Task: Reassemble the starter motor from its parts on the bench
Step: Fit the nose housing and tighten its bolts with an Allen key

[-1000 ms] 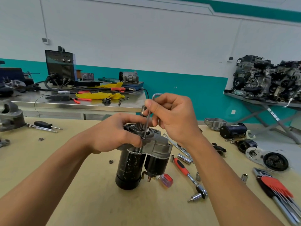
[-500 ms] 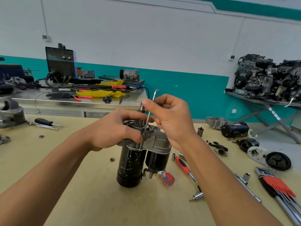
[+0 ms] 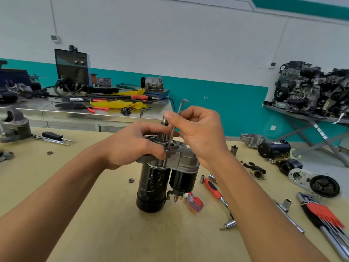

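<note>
On tan bench (image 3: pixel 94 233): left hand (image 3: pixel 130 148) grips upright black starter motor (image 3: pixel 151 186); right hand (image 3: pixel 200 133) pinches vertical steel hex key (image 3: pixel 171 137) seated in its flange.

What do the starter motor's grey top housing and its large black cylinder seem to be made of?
The grey top housing is probably cast aluminium: matt, unpainted, dull grey. The large black cylinder is likely steel painted glossy black; pale chips and scratches mark the paint.
</note>
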Tool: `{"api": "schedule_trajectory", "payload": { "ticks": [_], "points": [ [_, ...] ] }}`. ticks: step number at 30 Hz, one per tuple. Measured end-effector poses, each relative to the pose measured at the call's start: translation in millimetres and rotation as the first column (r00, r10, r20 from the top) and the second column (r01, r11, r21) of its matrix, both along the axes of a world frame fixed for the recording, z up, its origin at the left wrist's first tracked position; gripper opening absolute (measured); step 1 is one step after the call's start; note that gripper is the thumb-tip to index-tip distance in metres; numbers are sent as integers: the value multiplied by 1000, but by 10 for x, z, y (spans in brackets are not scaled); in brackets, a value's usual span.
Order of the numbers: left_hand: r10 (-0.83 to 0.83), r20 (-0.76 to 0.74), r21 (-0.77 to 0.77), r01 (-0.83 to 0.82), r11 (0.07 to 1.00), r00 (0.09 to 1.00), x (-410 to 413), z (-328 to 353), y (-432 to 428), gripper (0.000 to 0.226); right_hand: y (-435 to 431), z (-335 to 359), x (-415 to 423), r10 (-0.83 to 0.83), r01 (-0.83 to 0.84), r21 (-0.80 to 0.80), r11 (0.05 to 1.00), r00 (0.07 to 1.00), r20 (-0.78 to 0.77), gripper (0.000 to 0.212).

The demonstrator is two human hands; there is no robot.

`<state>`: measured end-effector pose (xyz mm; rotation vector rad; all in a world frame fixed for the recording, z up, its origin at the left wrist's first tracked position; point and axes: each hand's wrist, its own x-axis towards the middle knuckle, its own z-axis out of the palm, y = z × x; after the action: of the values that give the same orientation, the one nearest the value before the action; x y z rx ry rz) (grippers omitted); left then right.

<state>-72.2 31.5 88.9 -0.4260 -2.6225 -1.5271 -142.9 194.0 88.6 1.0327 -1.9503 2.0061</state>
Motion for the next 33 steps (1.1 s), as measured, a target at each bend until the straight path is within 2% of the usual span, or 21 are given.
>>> {"api": "schedule_trajectory", "payload": {
  "ticks": [2,6,10,14,17,21,24,28,30,33],
  "points": [
    [-4,7,3,4,1000,1000,-8,2,9,54,-52,1,14,-40,40,-1,999,999,27,25],
    [0,-7,28,0,1000,1000,6,7,18,45,-5,93,23,169,-173,35,984,981,92,21],
    [1,-16,46,-1,999,1000,11,15,24,36,57,94,6,225,-232,101,967,971,75,18],
    [-33,-12,54,34,998,999,10,12,18,34,-22,48,35,131,-130,48,990,991,-10,12],
    [-26,-7,31,26,999,1000,-3,0,0,44,-73,20,33,25,-25,-9,1000,1000,12,16],
    [0,9,39,0,999,1000,-17,-5,-5,46,-23,62,25,124,-129,54,990,989,79,14],
    [30,19,46,-31,998,999,-8,4,1,44,32,94,10,160,-165,108,980,986,56,18],
    [-1,24,40,0,999,1000,10,10,22,50,-52,41,54,-10,10,-9,1000,1000,-1,14],
    [10,17,25,-10,1000,1000,4,11,27,54,-88,17,60,-83,83,-59,995,996,16,20],
    [14,4,-1,-14,1000,1000,6,12,30,53,-64,47,63,7,-5,-23,1000,996,93,21]
  ]
}}
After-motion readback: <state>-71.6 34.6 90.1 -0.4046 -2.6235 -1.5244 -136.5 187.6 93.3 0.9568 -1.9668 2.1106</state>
